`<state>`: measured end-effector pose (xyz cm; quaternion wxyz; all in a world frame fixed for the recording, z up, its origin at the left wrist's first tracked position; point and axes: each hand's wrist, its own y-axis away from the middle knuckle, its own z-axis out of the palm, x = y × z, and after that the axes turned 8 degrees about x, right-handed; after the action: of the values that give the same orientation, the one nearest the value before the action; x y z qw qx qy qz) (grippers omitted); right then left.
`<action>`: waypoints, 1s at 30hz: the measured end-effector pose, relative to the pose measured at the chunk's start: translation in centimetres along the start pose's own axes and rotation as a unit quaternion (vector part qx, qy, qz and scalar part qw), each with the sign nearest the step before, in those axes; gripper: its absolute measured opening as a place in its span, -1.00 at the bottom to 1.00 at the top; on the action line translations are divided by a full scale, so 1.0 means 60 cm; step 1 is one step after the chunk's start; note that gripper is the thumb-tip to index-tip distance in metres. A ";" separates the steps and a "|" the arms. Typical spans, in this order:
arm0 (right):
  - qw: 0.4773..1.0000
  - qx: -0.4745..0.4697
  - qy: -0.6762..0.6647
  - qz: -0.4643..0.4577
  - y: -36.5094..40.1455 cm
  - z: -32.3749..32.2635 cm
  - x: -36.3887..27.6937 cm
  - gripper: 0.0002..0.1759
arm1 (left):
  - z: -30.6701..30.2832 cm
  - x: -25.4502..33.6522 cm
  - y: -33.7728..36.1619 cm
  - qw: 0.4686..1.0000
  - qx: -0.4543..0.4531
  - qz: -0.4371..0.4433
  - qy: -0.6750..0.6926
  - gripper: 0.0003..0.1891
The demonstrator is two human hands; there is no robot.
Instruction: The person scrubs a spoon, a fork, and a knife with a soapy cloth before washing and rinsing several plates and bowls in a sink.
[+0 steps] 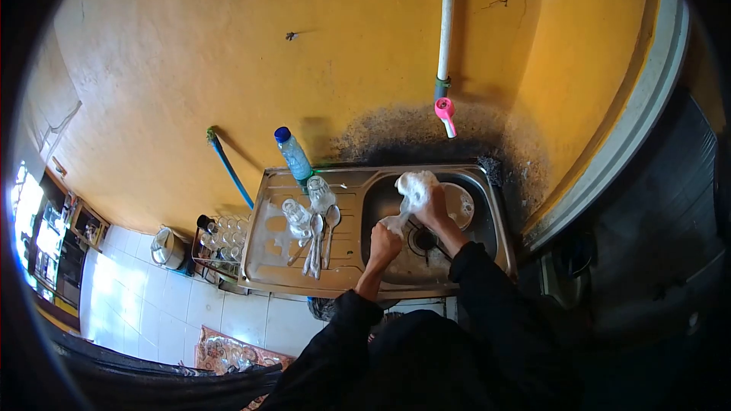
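Observation:
Over the sink basin (378,270), my right hand (434,211) is closed round a foamy white sponge (416,185). My left hand (386,243) is a fist just below and to the left of it; suds cover what it grips, so its kind is hidden. White lather stretches between the two hands. Behind my right hand a white plate (462,204) lies partly hidden in the basin. On the drainboard, left of my hands, several spoons (317,247) lie beside two soapy glasses (297,217).
A blue-capped bottle (294,154) stands at the drainboard's back edge. A pink-handled tap (445,113) hangs from a wall pipe above the basin. To the left are a blue hose (231,170), a rack of glasses (222,240) and a metal pot (167,247) near the floor.

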<state>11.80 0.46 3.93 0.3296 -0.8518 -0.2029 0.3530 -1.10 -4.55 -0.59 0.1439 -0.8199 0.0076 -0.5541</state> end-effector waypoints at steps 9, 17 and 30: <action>0.814 0.144 -0.466 0.315 0.001 -0.020 0.038 -0.92 | 0.002 0.005 0.001 0.993 -0.016 0.107 0.036 -0.89; 0.714 0.054 -0.597 0.361 0.048 0.032 0.027 -0.85 | 0.028 -0.004 -0.004 0.983 -0.064 0.160 0.069 -0.87; 0.932 0.287 -0.143 0.171 0.012 -0.032 0.042 -0.89 | 0.030 -0.046 -0.022 0.985 -0.096 0.082 -0.117 -0.70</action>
<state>14.96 0.61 3.27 0.4622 -0.6830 0.0103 0.5655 -0.75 -2.42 -3.40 0.1093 -0.8857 0.1109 -0.4373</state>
